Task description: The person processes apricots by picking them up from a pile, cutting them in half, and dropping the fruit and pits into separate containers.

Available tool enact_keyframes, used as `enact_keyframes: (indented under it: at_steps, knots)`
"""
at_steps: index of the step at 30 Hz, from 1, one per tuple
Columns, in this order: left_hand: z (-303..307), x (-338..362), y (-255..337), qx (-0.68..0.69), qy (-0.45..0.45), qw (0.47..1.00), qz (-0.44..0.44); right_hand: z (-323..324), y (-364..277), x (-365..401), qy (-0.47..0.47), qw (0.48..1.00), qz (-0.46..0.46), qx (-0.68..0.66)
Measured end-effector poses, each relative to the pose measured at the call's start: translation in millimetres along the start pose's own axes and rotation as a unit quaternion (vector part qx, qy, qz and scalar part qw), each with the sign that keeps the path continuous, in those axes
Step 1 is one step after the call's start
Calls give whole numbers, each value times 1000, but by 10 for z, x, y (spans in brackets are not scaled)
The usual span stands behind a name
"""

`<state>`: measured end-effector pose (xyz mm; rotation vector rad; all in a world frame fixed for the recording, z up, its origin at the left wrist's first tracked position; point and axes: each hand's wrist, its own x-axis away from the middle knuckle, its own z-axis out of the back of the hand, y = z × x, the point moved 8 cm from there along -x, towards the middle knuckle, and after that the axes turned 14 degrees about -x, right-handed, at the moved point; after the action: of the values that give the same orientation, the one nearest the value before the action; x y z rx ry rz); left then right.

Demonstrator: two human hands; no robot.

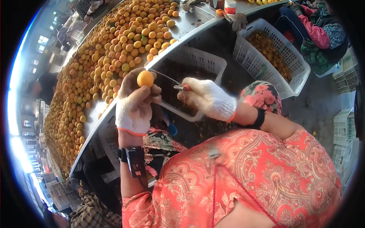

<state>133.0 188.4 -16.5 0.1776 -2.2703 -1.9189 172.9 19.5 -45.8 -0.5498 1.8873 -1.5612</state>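
My left hand (135,100), in a stained white knit glove, holds a yellow-orange apricot (145,78) upright between its fingers. Gloved the same way, my right hand (207,98) is closed round a small tool with a red part (186,87). A thin curved metal piece (165,76) reaches from beside that hand toward the apricot; whether it touches the fruit I cannot tell. Both hands are over a white crate (216,62) with dark contents, beside the table's metal edge (182,39).
Many apricots (114,49) lie heaped on the metal table at the left. At the upper right, a white crate (300,81) holds brownish-orange pieces. A jar (230,7) and a glove (238,21) are by the table edge. Other people sit at the upper right and lower left.
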Motion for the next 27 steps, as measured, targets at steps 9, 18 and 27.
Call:
enact_keyframes:
  at_steps: [9,18,27]
  knots:
    - [-142,569,247,-55,97,990,-86,-363,-434,171,-57,994,36,83]
    - [-324,758,322,17,68,993,-94,-402,-620,334,-56,991,-19,119]
    - [-333,837,383,-22,96,990,-101,-441,-747,424,-60,988,25,142]
